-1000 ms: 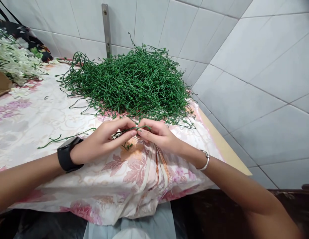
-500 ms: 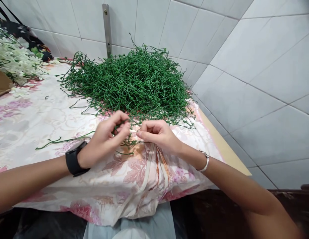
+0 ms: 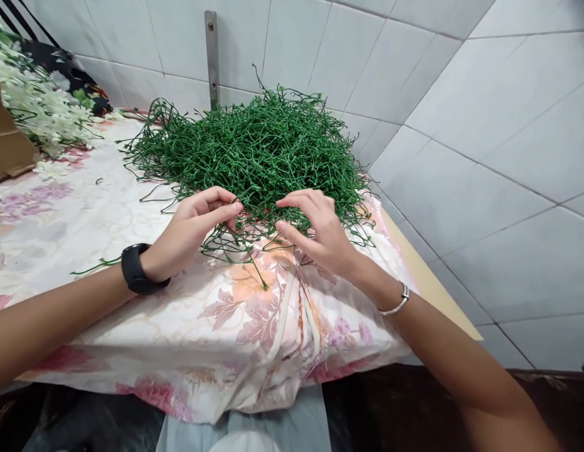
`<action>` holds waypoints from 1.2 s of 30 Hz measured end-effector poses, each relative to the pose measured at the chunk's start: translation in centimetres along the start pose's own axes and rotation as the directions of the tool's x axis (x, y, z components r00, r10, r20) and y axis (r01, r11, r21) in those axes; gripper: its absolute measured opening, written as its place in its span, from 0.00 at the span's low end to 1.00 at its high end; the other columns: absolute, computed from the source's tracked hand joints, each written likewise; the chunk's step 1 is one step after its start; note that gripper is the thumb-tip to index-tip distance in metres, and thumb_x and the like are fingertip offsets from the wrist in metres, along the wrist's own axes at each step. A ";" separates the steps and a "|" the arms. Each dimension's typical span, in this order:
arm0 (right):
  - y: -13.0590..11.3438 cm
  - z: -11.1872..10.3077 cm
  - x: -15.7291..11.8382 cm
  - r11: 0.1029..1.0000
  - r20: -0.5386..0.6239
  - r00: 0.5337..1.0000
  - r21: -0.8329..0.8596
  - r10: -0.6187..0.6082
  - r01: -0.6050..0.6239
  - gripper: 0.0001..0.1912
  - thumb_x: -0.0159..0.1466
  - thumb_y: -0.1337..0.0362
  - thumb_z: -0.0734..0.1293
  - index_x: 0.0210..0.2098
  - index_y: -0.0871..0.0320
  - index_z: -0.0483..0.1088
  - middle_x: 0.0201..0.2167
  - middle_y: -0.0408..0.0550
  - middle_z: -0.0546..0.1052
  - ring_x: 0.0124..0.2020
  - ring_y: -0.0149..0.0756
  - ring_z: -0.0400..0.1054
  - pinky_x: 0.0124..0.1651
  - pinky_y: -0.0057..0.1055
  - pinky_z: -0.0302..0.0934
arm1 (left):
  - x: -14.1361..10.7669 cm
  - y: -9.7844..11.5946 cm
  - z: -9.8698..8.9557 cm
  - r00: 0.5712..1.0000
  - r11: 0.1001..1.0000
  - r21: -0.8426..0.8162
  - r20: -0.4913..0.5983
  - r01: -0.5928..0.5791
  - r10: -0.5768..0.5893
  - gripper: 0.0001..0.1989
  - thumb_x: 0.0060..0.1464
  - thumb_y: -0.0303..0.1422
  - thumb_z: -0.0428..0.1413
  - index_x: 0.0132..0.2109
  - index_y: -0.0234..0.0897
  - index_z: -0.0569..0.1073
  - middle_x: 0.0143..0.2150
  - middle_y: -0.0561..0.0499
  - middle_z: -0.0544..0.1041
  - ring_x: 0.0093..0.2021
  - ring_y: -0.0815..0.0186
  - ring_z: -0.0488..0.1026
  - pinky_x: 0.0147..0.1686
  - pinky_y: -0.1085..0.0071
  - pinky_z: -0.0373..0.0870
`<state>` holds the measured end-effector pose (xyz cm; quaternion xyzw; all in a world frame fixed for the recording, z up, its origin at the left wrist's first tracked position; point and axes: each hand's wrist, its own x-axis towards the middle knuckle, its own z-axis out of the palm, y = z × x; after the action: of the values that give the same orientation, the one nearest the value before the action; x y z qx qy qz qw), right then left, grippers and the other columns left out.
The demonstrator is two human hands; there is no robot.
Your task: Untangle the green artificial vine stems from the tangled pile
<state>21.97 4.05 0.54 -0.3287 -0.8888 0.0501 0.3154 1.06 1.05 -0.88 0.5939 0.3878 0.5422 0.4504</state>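
Much of the work looks to be left: a large tangled pile of green stems [image 3: 254, 147] fills the upper middle of the frame, loose and unsorted. Near the centre, the left hand [image 3: 185, 229] brings thumb and forefinger together, pinching what seems to be one thin green stem [image 3: 234, 201]; blur and overlap hide exactly how it sits. The right hand [image 3: 322, 229] is held with thumb and fingers apart, nothing visible between them, close to the front edge of the pile.

Below the left fingertips lies a small clump of stems [image 3: 221, 253] on the flowered tablecloth [image 3: 174, 351]; whether these are dealt with cannot be told. One more stem [image 3: 95, 269] lies at the left of the frame, partly hidden by the left forearm. White flowers [image 3: 56, 116] sit at the upper left, well apart from both hands.
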 end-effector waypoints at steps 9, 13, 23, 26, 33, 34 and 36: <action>-2.4 1.7 -0.8 0.977 0.191 0.958 0.034 -0.212 0.210 0.17 0.60 0.53 0.58 0.37 0.61 0.66 0.34 0.48 0.71 0.39 0.34 0.61 0.43 0.32 0.49 | -0.6 0.3 0.6 0.993 0.999 -0.048 0.115 -0.016 0.021 0.04 0.51 0.29 0.53 0.37 0.35 0.66 0.28 0.54 0.69 0.30 0.73 0.67 0.32 0.78 0.64; -2.3 1.7 -1.0 0.977 0.193 0.958 0.022 -0.211 0.211 0.11 0.62 0.59 0.57 0.31 0.60 0.66 0.30 0.45 0.71 0.36 0.31 0.61 0.44 0.32 0.48 | -0.8 0.2 0.8 0.991 0.999 -0.051 0.135 -0.014 0.021 0.05 0.51 0.29 0.53 0.37 0.35 0.66 0.28 0.54 0.69 0.30 0.73 0.67 0.33 0.77 0.65; -1.4 0.7 -0.6 0.994 -0.049 0.993 -0.023 -0.106 0.105 0.07 0.61 0.64 0.59 0.35 0.58 0.67 0.32 0.44 0.73 0.35 0.29 0.64 0.42 0.31 0.50 | -0.8 0.0 0.7 0.978 0.999 -0.030 0.200 -0.045 0.050 0.20 0.42 0.24 0.60 0.44 0.36 0.64 0.37 0.52 0.66 0.41 0.69 0.65 0.42 0.74 0.65; -1.4 0.7 -0.6 0.993 -0.068 0.991 -0.031 -0.114 0.112 0.07 0.61 0.64 0.60 0.36 0.57 0.68 0.32 0.42 0.74 0.35 0.28 0.65 0.43 0.30 0.50 | -0.7 0.0 0.5 0.978 0.998 -0.029 0.203 -0.047 0.052 0.18 0.45 0.23 0.57 0.45 0.36 0.64 0.39 0.51 0.67 0.42 0.70 0.65 0.42 0.74 0.64; -1.2 0.7 -0.4 0.996 -0.109 0.991 -0.050 -0.080 0.075 0.08 0.61 0.65 0.59 0.38 0.58 0.68 0.32 0.42 0.75 0.34 0.28 0.66 0.42 0.30 0.52 | -0.7 0.3 0.5 0.989 0.999 -0.033 0.147 -0.019 0.024 0.17 0.45 0.25 0.57 0.44 0.36 0.65 0.40 0.50 0.68 0.43 0.69 0.65 0.42 0.73 0.65; -1.2 0.7 -0.4 0.996 -0.116 0.990 -0.053 -0.076 0.070 0.08 0.61 0.65 0.59 0.38 0.58 0.68 0.32 0.43 0.75 0.34 0.28 0.66 0.42 0.30 0.52 | -0.7 0.3 0.5 0.990 0.999 -0.028 0.140 -0.014 0.018 0.17 0.45 0.25 0.57 0.44 0.36 0.65 0.40 0.50 0.68 0.43 0.68 0.66 0.42 0.73 0.65; -1.1 0.8 -0.4 0.997 -0.139 0.988 -0.052 -0.070 0.063 0.08 0.61 0.66 0.59 0.37 0.58 0.68 0.32 0.43 0.75 0.34 0.28 0.67 0.42 0.31 0.52 | -0.7 0.2 0.5 0.991 0.999 -0.029 0.130 -0.012 0.016 0.17 0.45 0.25 0.57 0.44 0.36 0.65 0.40 0.51 0.68 0.43 0.69 0.66 0.41 0.74 0.66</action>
<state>21.16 3.07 0.04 -0.3091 -0.8758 -0.0048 0.3707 1.50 0.24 -0.86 0.6244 0.3455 0.5108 0.4794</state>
